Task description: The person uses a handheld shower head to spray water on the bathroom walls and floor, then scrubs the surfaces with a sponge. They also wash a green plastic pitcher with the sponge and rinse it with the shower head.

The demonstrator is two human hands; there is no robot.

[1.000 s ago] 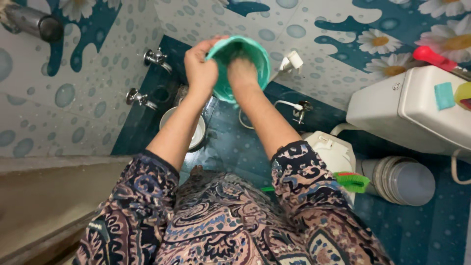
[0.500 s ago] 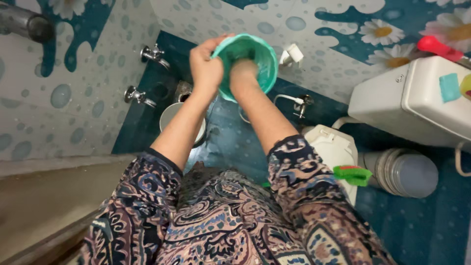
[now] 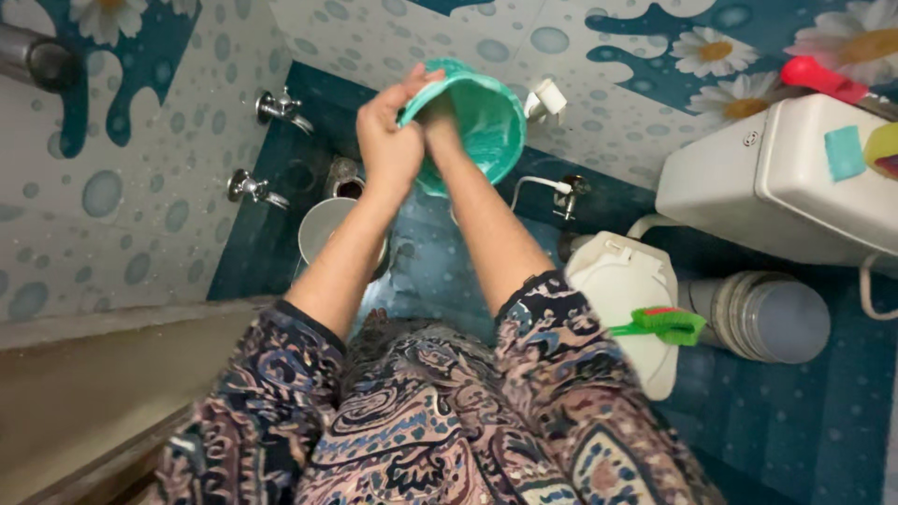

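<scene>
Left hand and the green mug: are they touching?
Touching. The head view shows the left hand wrapped around the rim and outer wall of the green mug, with no gap; the right hand reaches inside it.

Mug (image 3: 472,117) held up at centre, above the floor. Left hand (image 3: 388,140) on its left rim; right hand (image 3: 440,126) inside it. Bucket (image 3: 327,234) on the floor below the left forearm. 2 taps (image 3: 276,108) on the wall left of the mug, 1 above the other. Toilet seat (image 3: 622,290) right of the right forearm, brush (image 3: 669,323) lying on its right edge. Cistern (image 3: 804,187) behind and right of the seat. Round bin (image 3: 772,318) on the floor just right of the brush.
</scene>
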